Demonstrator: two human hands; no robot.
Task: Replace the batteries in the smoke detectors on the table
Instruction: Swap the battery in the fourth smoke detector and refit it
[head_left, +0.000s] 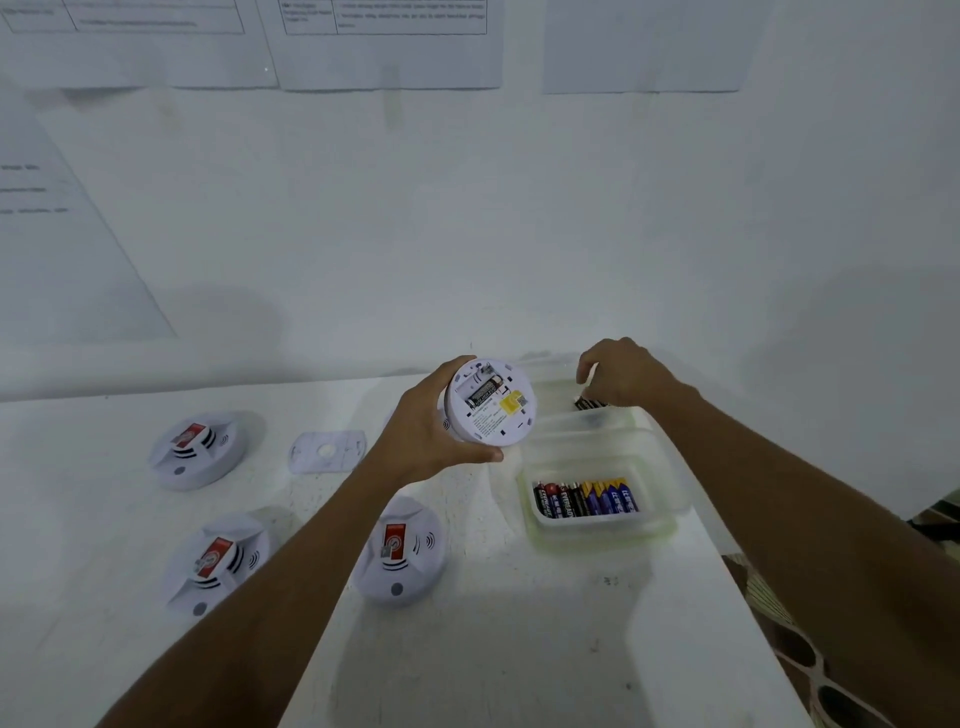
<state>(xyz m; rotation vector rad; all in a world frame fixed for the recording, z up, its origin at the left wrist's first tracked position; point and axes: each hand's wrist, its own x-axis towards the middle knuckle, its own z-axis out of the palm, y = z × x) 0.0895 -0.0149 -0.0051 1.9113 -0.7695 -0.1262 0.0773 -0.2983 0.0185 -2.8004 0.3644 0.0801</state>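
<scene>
Detector (491, 402) is gripped in the left hand (431, 431), back turned up, above the worktop (519, 623); one battery (482, 393) lies in its bay along a diagonal, the other slot bare. Right hand (621, 371) is curled over the far tub (615, 418), just right of the detector; whether anything is pinched cannot be told. Fresh cells (584, 499) lie in the near tub (597, 527), nearer that hand.

Smooth white plastic is seen on the smoke detector (491, 402); translucent plastic on the container (597, 525); glossy wrappers on the batteries (584, 499); a matt, scuffed tabletop (519, 623).
</scene>
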